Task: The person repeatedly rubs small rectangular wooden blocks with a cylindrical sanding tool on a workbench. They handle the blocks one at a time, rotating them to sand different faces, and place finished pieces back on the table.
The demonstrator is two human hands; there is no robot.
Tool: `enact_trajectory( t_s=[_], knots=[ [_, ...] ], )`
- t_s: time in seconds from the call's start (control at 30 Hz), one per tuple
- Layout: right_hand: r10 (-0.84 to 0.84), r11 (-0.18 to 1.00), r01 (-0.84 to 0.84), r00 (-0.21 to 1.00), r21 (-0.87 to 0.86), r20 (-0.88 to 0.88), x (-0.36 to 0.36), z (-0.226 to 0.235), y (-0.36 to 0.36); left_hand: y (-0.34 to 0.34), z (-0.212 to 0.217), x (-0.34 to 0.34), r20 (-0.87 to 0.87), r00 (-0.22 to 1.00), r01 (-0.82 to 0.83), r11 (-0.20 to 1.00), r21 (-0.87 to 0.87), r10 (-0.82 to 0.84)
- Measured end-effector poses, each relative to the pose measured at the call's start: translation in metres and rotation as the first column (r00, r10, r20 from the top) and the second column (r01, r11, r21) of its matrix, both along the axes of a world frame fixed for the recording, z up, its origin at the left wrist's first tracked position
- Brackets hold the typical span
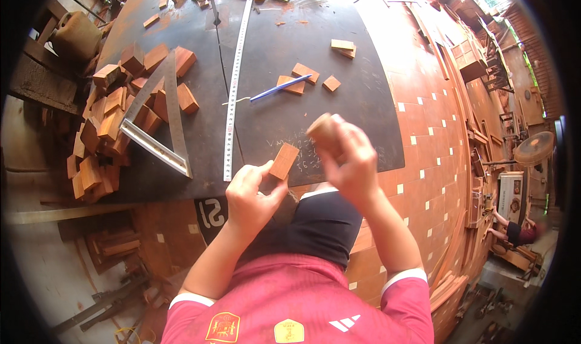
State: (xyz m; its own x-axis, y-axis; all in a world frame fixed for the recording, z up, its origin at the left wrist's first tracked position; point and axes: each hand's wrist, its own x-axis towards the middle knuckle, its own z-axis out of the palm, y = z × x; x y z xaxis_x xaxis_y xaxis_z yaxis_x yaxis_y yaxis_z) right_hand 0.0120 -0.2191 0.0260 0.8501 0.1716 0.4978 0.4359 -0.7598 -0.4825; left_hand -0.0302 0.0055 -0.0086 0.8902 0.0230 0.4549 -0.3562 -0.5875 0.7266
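My left hand (253,194) pinches a small flat reddish wooden block (284,160) by its lower end, held just above the near edge of the dark work table (272,47). My right hand (350,159) is blurred and closed around a second, rounder wooden piece (322,129), a little right of and above the first block. The two pieces are apart.
A metal try square (162,132) lies over a heap of several wooden blocks (112,120) at the left. A steel ruler (235,83) runs down the table's middle. A blue pen (279,88) rests across small blocks. Another person (514,230) sits far right on the tiled floor.
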Motion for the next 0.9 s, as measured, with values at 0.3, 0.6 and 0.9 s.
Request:
enact_trajectory(
  t_s=[0.3,0.6,0.9],
  knots=[
    [-0.239,0.900,0.310,0.939,0.307,-0.247,-0.044,-0.006,-0.053,0.010,0.009,0.000,-0.089,0.993,0.078,0.995,0.060,-0.073],
    [-0.414,0.830,0.457,0.889,0.319,-0.195,-0.084,-0.017,-0.087,0.018,0.054,0.038,-0.225,0.894,0.401,0.916,0.014,-0.388],
    [-0.464,0.815,0.488,0.873,0.314,-0.150,-0.104,-0.031,-0.103,-0.001,0.066,0.065,-0.357,0.884,0.367,0.921,0.134,-0.301]
  ],
)
